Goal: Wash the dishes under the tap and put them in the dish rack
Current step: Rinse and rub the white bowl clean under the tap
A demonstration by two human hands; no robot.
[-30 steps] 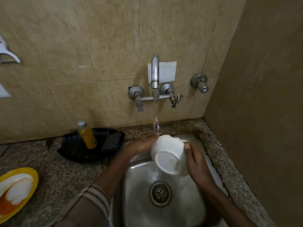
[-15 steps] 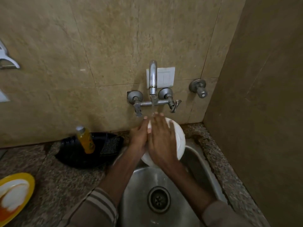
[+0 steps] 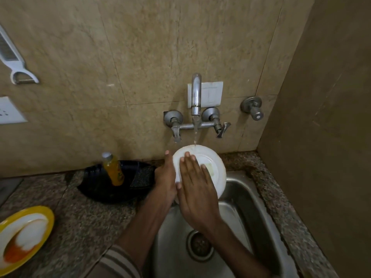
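Observation:
A white bowl [image 3: 213, 167] is held tilted over the steel sink [image 3: 247, 209], its underside facing me, under the thin stream from the wall tap [image 3: 195, 97]. My left hand [image 3: 165, 177] holds the bowl by its left rim, thumb on the edge. My right hand [image 3: 195, 189] lies flat on the bowl's underside with straight fingers. The bowl's inside is hidden. No dish rack is in view.
A black tray [image 3: 96, 183] on the granite counter left of the sink holds an orange soap bottle [image 3: 113, 169] and a dark scrub pad [image 3: 143, 176]. A yellow plate [image 3: 43, 219] with white pieces sits at bottom left. A brown side wall [image 3: 321, 157] closes the right.
The bowl rose from low over the sink to just under the tap and turned underside-up. My right hand moved from its right side to lying flat on its base.

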